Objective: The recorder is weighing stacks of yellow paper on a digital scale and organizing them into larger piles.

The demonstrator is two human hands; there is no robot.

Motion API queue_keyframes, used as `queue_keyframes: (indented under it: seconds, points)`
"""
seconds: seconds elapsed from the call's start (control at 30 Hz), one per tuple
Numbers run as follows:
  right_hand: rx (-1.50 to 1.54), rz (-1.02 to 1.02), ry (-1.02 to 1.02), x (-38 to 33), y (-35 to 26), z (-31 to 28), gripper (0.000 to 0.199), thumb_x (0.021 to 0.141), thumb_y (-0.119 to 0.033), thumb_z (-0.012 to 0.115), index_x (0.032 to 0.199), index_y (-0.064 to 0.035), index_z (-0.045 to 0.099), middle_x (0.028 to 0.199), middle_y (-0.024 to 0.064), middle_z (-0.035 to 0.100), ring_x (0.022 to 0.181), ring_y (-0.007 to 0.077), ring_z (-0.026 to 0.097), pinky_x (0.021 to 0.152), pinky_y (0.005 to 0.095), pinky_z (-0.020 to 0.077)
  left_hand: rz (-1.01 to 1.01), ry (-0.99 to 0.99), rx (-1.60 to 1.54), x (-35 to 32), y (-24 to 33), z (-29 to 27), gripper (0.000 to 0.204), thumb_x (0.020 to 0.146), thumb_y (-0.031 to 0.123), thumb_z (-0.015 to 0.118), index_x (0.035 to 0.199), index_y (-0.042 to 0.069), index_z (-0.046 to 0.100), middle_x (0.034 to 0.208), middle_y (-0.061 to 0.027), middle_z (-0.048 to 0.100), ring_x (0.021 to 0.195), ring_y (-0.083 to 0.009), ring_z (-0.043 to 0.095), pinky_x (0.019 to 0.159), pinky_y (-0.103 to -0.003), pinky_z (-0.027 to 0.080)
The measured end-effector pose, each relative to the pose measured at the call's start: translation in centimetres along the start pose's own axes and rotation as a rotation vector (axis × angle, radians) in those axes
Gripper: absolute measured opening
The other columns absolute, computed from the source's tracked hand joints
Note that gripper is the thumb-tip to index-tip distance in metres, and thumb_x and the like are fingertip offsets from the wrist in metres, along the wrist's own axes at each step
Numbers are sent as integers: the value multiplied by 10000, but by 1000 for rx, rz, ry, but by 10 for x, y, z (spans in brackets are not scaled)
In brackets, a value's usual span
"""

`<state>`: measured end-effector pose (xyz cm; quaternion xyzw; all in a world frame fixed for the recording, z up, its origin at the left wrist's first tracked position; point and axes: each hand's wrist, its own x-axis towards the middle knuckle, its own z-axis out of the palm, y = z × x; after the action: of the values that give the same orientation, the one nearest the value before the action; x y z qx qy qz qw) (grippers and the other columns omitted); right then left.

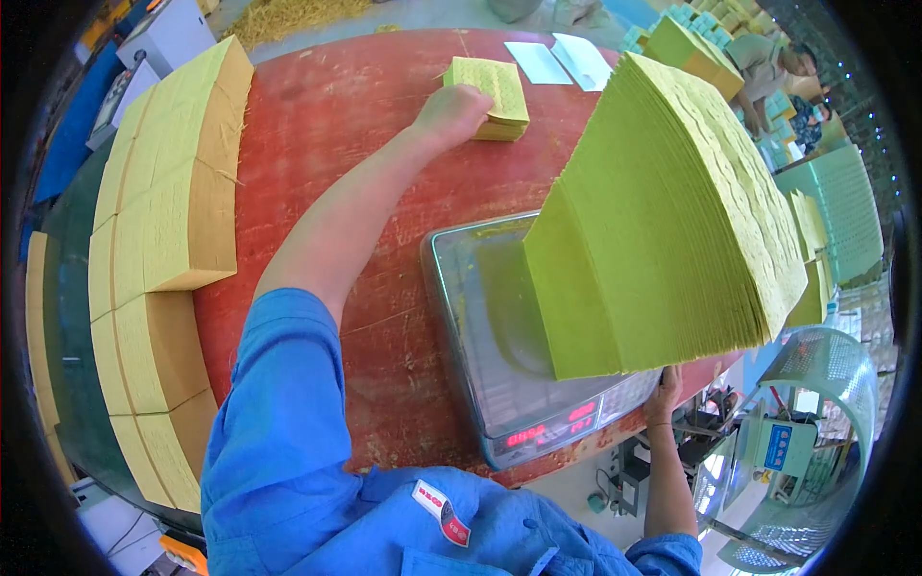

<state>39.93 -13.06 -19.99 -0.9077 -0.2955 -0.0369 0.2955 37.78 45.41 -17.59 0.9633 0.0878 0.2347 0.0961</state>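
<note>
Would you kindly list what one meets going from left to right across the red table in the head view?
Row of yellow paper stacks → left hand resting on a small yellow paper stack → weighing scale → large fanned yellow paper stack held up by the right hand.

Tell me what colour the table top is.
Reddish-brown, worn and scratched; the table shows only in the head view.
</note>
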Motion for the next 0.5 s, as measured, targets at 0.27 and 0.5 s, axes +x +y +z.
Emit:
queue_keyframes:
  seconds: [0.27, 0.5]
  points:
    - [-23, -96, 75, -5, 2, -8, 262, 843, 14, 510, 1086, 17, 608, 1243, 199, 587, 1207, 371, 529, 1035, 406, 408, -105, 431, -96, 7, 17, -55, 146, 844, 156, 575, 837, 31, 650, 856, -166, 656, 819, -350, 641, 691, -454, 501]
    - [108, -158, 49, -12, -8, -22, 258, 832, 37, 542, 1080, 14, 610, 1211, 201, 598, 1156, 359, 556, 1008, 409, 425, -605, 388, -687, -116, 47, -172, 191, 877, 154, 575, 930, 3, 680, 884, -132, 689, 737, -207, 655, 616, -364, 506]
